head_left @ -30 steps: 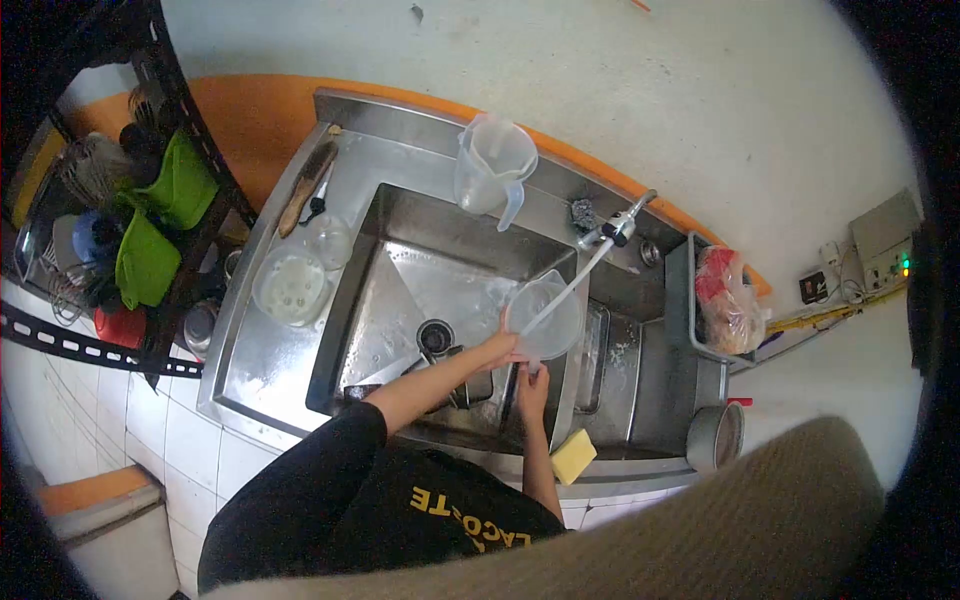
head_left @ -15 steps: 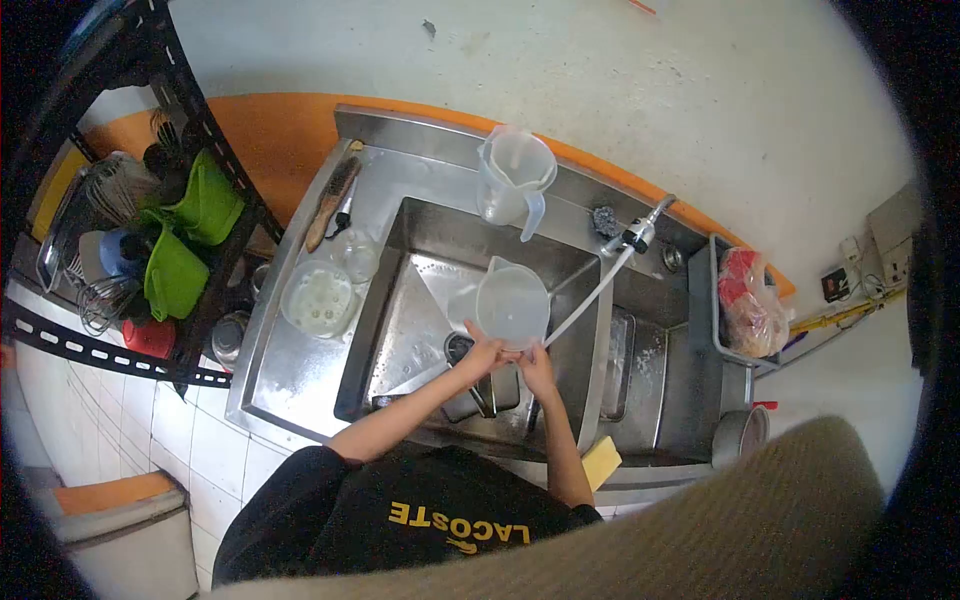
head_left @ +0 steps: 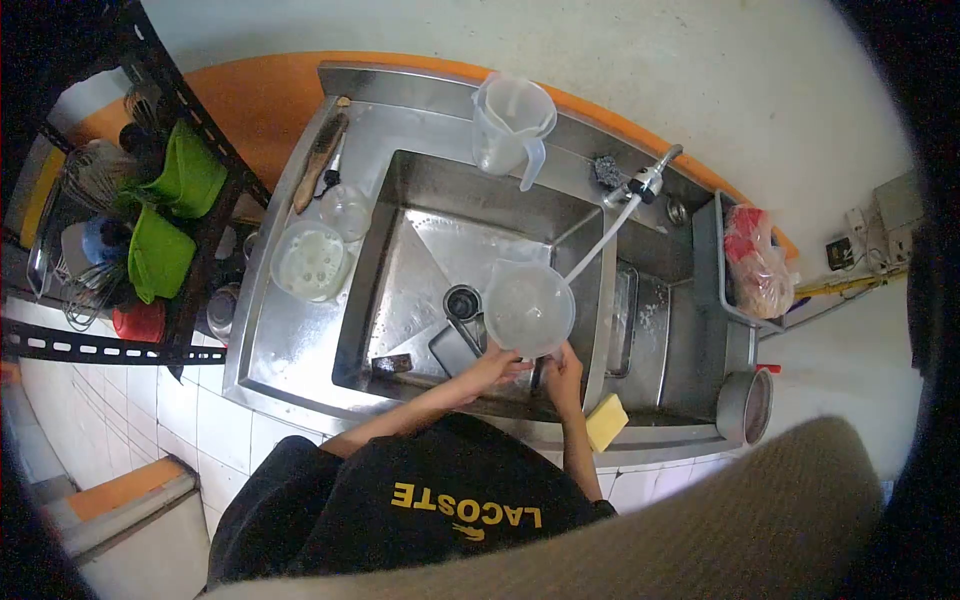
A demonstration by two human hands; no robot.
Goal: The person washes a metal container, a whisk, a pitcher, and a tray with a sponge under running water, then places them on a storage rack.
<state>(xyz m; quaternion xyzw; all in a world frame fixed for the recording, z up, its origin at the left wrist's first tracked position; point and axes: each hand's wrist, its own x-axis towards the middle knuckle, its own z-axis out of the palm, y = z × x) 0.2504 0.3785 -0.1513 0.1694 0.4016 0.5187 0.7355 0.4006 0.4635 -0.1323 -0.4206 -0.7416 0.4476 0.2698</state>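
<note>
Over the sink I hold a translucent plastic measuring jug (head_left: 528,310), tilted so its round mouth faces me. My right hand (head_left: 563,382) is closed at its near side, where the handle seems to be; the jug partly hides the grip. My left hand (head_left: 497,370) grips the jug's lower left side, fingers partly tucked beneath it. A white tap hose or stream (head_left: 605,240) runs from the tap (head_left: 646,184) to the jug's upper right rim. Below it in the sink (head_left: 430,250) are the black drain (head_left: 461,302), a rectangular metal pan (head_left: 455,350) and a dark block (head_left: 391,364).
Stacked measuring jugs (head_left: 512,125) stand on the back ledge. A brush (head_left: 320,165), a tub of suds (head_left: 310,262) and a clear bowl (head_left: 346,211) sit on the left drainboard. A yellow sponge (head_left: 606,423) lies on the front edge. A grey crate (head_left: 722,270) stands right.
The jug has tilted and shifted slightly to the right and nearer, with both hands moving along. The view has shifted, uncovering the drain and more of the sink floor.
</note>
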